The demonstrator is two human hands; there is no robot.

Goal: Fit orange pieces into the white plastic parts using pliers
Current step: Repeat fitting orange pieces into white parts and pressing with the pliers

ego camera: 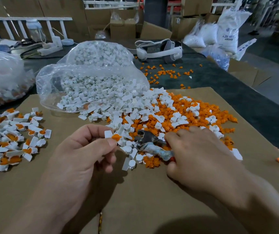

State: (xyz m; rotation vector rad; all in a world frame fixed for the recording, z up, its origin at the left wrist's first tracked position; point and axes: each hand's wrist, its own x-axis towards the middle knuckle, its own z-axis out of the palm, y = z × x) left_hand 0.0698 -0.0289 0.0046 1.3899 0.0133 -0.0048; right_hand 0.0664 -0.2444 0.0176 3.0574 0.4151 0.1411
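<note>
at frame centre the left hand (84,149) pinches a white part (108,133) holding an orange piece (116,137); the right hand (196,149) grips the pliers (145,141) (just to its right). a crooked squeeze could pop the piece out.

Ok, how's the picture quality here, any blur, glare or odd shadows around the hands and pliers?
Head view: light is dim and even, the far boxes soft and dark; the clear bag shows pale glare; the left hand, pinching a sharp white part, and the right hand throw soft shadows on the cardboard; the pliers look slightly smeared; the wide lens stretches the frame's edges.
</note>
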